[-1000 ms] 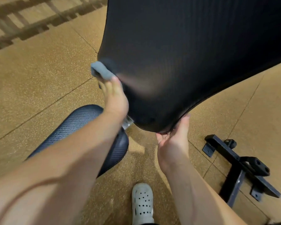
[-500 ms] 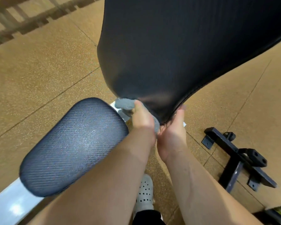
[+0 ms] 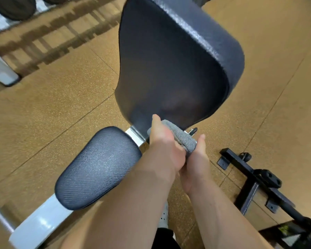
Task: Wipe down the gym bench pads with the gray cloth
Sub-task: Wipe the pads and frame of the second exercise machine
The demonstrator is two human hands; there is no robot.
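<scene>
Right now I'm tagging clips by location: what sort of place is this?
Most likely a gym: a tilted back pad, a seat pad, speckled rubber floor, and what look like weights at top left.

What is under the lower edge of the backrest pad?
The white frame and a small metal pin show there, with the gray cloth held by the left hand and the right hand beside it. They cover the mount of the backrest pad.

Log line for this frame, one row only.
left hand: grips gray cloth | cloth: at back pad lower edge | right hand: touching cloth end, grip unclear | seat pad: no hand on it
</scene>
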